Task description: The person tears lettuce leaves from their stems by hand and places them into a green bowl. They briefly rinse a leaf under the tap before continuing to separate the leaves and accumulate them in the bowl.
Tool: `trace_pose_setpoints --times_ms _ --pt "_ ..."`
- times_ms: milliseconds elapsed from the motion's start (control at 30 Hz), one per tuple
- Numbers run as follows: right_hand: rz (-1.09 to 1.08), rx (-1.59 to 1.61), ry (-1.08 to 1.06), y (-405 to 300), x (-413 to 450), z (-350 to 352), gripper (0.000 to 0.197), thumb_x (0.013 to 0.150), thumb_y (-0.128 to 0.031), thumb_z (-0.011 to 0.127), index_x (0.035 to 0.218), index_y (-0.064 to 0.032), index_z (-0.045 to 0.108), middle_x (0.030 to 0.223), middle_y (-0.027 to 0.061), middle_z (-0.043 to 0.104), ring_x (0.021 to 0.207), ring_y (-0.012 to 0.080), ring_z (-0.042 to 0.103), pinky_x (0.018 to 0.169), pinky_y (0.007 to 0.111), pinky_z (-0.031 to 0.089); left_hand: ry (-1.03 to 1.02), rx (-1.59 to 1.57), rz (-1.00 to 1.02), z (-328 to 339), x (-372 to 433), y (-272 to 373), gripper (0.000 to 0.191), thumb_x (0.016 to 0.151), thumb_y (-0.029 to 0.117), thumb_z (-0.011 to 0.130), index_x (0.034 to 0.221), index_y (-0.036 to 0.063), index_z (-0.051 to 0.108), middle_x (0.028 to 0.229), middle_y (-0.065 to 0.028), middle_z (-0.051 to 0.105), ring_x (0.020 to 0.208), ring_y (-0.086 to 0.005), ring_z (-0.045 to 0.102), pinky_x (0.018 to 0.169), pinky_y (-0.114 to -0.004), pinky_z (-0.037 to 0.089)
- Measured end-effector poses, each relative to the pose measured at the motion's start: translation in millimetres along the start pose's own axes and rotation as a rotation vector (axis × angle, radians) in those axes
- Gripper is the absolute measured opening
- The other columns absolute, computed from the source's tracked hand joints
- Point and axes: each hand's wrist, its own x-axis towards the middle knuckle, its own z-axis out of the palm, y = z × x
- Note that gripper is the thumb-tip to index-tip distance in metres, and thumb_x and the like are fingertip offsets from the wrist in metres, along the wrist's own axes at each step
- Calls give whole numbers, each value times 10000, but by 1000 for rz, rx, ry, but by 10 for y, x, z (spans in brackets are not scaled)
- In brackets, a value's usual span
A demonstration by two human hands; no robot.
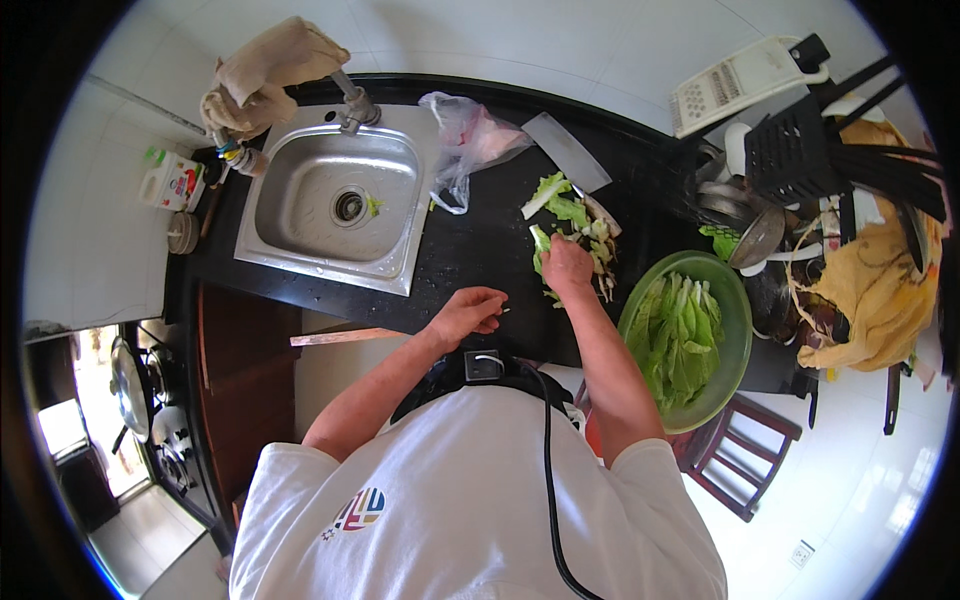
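Note:
My right hand (568,264) is down among leafy vegetable trimmings (598,247) on the black countertop (487,244). Its fingers are curled against the scraps, and the fingertips are hidden, so its hold is unclear. To the left, my left hand (471,313) hovers by the counter's front edge, thumb and fingers drawn together. A tiny pale scrap shows at its fingertips; whether it is pinched is unclear. Beyond the trimmings lies a cleaver (568,152), its handle partly covered by leaves. A green plastic basin (739,375) of long green leaves (682,337) stands right of my right forearm.
A steel sink (337,251) with a small leaf scrap near its drain is at left, under a cloth-draped faucet (358,109). A plastic bag (465,142) lies beside it. Utensils in a black rack (787,150) and a yellow bag (862,300) crowd the right. A wooden chair (742,457) stands below.

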Motion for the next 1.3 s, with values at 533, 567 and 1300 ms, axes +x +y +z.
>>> trace_pose_setpoints --times_ms 533,567,1300 --pt "-387 405 439 -456 -961 -778 210 739 -70 690 860 -76 519 811 114 578 734 342 594 654 441 444 15 58 500 517 43 405 281 998 251 554 1070 -15 607 943 -30 631 841 -78 581 764 -245 507" --pt "-401 441 448 -446 -997 -801 222 728 -62 700 867 -71 527 794 118 579 729 345 594 662 440 453 49 89 539 543 74 384 259 986 229 568 1037 -21 615 901 -28 629 810 -74 569 728 -245 496" --pt "-139 1253 144 31 -1294 -995 101 945 -80 590 966 13 621 712 -53 531 620 21 437 548 200 366 -130 -6 316 868 -269 672 271 1002 201 537 1174 11 622 916 32 619 811 -35 544 717 -209 462"
